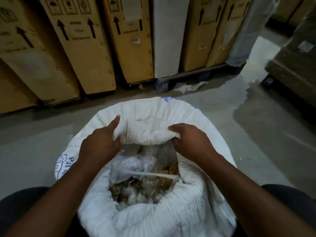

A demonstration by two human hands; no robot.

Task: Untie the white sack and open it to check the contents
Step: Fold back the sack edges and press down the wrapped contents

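A big white woven sack (pixel 153 113) with blue print stands on the floor between my knees, its mouth open. Inside lie clear plastic wrap and brownish pieces (pixel 142 182), and a white strip (pixel 150 174) stretches across the opening. My left hand (pixel 100 144) grips the far rim of the mouth on the left, index finger pointing out along the cloth. My right hand (pixel 189 141) clutches a bunched fold of the same far rim on the right. Both hands hold the rim away from me.
Tall cardboard cartons (pixel 82 48) with black arrows lean in a row behind the sack, on a dark pallet (pixel 188 77). A white panel (pixel 167 36) stands among them. Crumpled plastic (pixel 189 87) lies on the grey floor. A dark box (pixel 294 62) sits at right.
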